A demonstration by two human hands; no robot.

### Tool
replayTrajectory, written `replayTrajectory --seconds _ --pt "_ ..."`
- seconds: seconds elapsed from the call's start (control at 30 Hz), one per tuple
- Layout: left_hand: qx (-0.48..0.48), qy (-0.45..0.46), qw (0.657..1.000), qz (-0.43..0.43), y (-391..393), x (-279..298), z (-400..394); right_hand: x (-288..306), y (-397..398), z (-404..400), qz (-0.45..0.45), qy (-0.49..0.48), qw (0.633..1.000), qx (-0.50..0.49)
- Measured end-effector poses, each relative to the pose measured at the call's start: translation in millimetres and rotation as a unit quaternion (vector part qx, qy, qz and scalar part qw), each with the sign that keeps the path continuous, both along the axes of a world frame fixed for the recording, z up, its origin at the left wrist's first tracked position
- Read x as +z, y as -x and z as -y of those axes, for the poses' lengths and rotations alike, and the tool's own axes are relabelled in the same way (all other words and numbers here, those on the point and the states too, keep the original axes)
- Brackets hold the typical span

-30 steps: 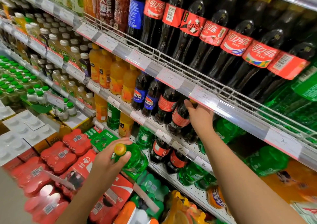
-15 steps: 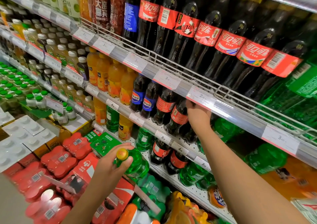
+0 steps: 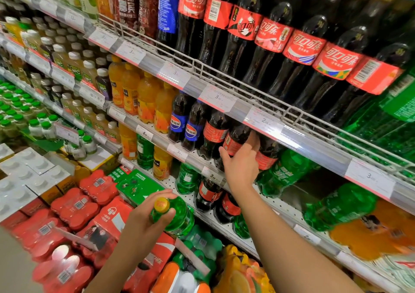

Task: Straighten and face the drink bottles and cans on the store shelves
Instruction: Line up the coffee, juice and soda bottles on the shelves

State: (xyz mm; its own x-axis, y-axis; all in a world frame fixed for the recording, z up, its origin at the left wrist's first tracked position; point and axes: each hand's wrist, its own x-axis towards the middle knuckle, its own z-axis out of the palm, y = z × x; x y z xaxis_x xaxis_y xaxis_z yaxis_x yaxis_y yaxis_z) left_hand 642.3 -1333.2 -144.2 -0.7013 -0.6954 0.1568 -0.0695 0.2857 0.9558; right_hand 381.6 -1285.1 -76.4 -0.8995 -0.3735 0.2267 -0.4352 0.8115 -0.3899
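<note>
My left hand [image 3: 143, 223] grips a green soda bottle [image 3: 180, 216] with a yellow cap by its neck, held low in front of the bottom shelf. My right hand [image 3: 241, 167] reaches into the middle shelf. Its thumb and fingers wrap the sides of a small cola bottle [image 3: 234, 139] with a red label, just under the price rail [image 3: 265, 122]. More small cola bottles [image 3: 214, 133] and two blue-labelled cola bottles [image 3: 178, 122] stand to its left.
Large cola bottles [image 3: 269, 45] fill the top shelf behind a wire guard. Orange juice bottles [image 3: 146, 99] stand left of the colas. Green bottles [image 3: 336, 207] lie on their sides at right. Shrink-wrapped red can packs [image 3: 74, 207] are stacked on the floor.
My right hand has drawn back out from under the price rail and now wraps the small cola bottle lower down. My left hand still holds the green bottle, almost unmoved.
</note>
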Motion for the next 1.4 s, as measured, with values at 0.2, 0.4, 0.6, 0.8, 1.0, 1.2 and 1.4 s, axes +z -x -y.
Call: replayTrajectory --seconds 0.2,0.4,0.6,0.8,1.0,1.2,1.4 --pt "-0.011 -0.011 1.000 -0.007 -2.1 -1.2 -4.4 -9.5 28.6 29.9 -0.016 -0.046 0.997 -0.051" --pt "-0.015 -0.029 0.999 -0.013 -1.4 -2.4 -6.5 -43.1 76.3 31.2 -0.006 -0.009 0.999 -0.047" --pt "-0.019 -0.020 1.000 -0.011 5.5 -5.1 -6.6 -22.0 64.7 10.4 0.009 -0.002 1.000 0.017" --pt "-0.031 -0.011 0.999 -0.002 13.7 -7.5 -8.1 -1.3 9.4 -52.4 -0.096 0.120 0.984 0.094" --pt "-0.038 0.006 0.999 0.020 23.0 -12.8 -12.4 8.6 13.4 -78.3 -0.043 0.082 0.995 -0.024" --pt "-0.053 0.005 0.998 0.021 26.5 -5.5 -23.2 39.4 47.4 -59.1 0.006 -0.057 0.998 -0.040" --pt "-0.054 0.006 0.998 0.007 22.4 0.7 -31.3 45.6 71.3 -52.1 0.080 -0.073 0.992 -0.071"
